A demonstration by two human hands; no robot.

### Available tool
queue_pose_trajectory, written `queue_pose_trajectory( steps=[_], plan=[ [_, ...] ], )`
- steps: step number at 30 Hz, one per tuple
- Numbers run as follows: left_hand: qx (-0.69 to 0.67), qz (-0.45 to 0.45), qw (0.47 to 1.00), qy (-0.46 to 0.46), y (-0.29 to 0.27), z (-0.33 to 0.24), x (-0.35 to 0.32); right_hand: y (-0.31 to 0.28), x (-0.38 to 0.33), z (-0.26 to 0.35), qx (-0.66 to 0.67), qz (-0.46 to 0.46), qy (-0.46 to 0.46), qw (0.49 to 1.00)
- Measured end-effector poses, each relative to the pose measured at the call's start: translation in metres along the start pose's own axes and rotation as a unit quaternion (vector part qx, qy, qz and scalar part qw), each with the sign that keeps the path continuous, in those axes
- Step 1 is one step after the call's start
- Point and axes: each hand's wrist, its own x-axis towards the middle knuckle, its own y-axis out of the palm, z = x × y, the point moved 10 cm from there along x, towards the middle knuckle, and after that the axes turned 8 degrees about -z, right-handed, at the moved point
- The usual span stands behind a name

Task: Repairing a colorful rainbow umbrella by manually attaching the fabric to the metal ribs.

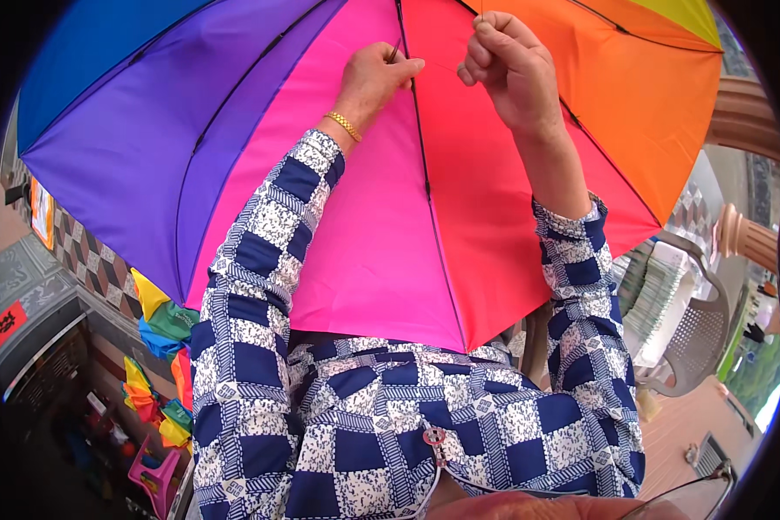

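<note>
Both hands, left hand (375, 76) and right hand (510, 69), pinch the rainbow umbrella's (234, 130) black rib (425, 173).

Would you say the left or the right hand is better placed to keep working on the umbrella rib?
Probably the left hand: its fingertips pinch right at the dark rib of the rainbow umbrella. The right hand is fisted just beside the rib.

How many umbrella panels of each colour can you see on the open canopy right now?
On the open umbrella, panels in view:
Blue: 1
Purple: 1
Pink: 1
Red: 1
Orange: 1
Yellow-green: 1
Total: 6 panels. The left hand and right hand pinch at the rib between pink and red.
</note>
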Motion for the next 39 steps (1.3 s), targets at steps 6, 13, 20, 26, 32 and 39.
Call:
queue_pose_trajectory(
  steps=[6, 13, 20, 26, 32, 39],
  plan=[
    [-0.206, 0.228, 0.951, -0.038, 0.016, -0.003, -0.003, 0.065, -0.03, -0.017, -0.091, 0.112, -0.043, 0.989],
    [0.04, 0.165, 0.984, -0.045, 0.008, -0.007, 0.008, 0.046, -0.019, -0.013, -0.142, 0.077, -0.082, 0.984],
    [-0.048, 0.087, 0.995, 0.018, -0.003, -0.012, 0.01, -0.011, 0.014, -0.036, -0.351, -0.029, -0.17, 0.92],
    [-0.099, 0.047, 0.994, 0.002, -0.008, -0.009, 0.007, -0.006, 0.017, -0.043, -0.6, -0.033, -0.225, 0.767],
    [-0.122, 0.04, 0.992, -0.011, -0.008, -0.006, 0.009, -0.004, 0.016, -0.047, -0.605, -0.003, -0.228, 0.762],
    [-0.129, 0.027, 0.989, -0.061, -0.011, -0.001, 0.009, 0.0, 0.015, -0.049, -0.585, 0.019, -0.235, 0.776]
  ],
)
